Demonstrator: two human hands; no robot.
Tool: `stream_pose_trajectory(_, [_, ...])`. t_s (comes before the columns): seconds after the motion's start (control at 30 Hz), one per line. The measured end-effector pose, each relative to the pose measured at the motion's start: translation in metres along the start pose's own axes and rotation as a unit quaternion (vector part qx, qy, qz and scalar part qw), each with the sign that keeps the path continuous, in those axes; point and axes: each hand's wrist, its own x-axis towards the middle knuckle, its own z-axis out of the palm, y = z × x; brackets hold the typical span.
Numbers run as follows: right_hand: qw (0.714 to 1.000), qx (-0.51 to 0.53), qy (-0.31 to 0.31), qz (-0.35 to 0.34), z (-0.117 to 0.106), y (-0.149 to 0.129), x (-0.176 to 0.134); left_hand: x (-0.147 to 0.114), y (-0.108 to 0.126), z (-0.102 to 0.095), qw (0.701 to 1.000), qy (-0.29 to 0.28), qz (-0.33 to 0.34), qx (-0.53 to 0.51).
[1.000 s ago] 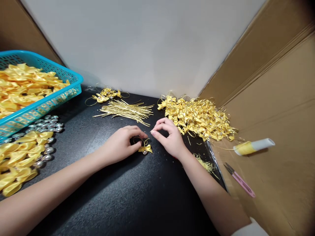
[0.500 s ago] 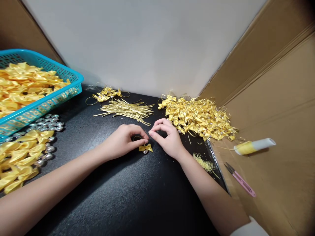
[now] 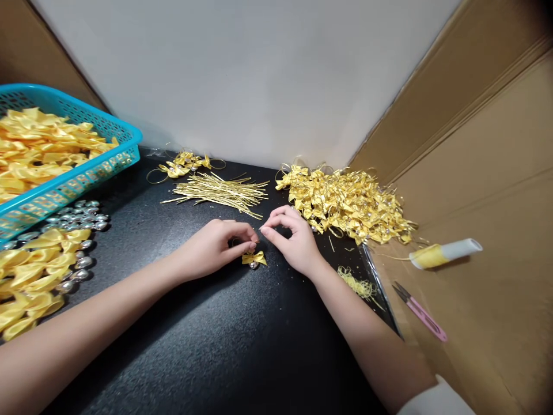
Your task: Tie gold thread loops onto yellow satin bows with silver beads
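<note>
My left hand [image 3: 222, 245] is closed in a pinch on a loop of gold cord, part of which shows inside the curl of its fingers. Just below the fingertips is a small yellow ribbon bow [image 3: 259, 258] with a silver bell [image 3: 253, 265] at its middle. Close by on the right, my right hand [image 3: 291, 236] also pinches thumb and forefinger together, near the left fingertips. Whatever lies between the right fingertips is too small to make out. Beyond both hands is a bundle of cut gold cords [image 3: 222, 193] on the black table [image 3: 194, 351].
A teal basket [image 3: 123, 128] of yellow bows stands at left, with loose bows [image 3: 41, 271] and silver bells [image 3: 84, 262] before it. Finished-looking looped bows [image 3: 345, 202] are heaped back right. Thread scraps [image 3: 356, 283], pink snips [image 3: 425, 320] and a thread-wound tube [image 3: 447, 253] lie at right.
The whole view has shifted slightly to the left. Both hands keep their pinches, and the bow sits a little more to the right beneath the left fingertips.
</note>
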Motion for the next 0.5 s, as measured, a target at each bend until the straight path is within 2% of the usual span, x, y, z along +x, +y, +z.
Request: stream_pose_trajectory(0.5, [1.0,0.026,0.013,0.003,0.002,0.003,0.001,0.0,-0.016,0.001,0.998,-0.029,-0.002,-0.062])
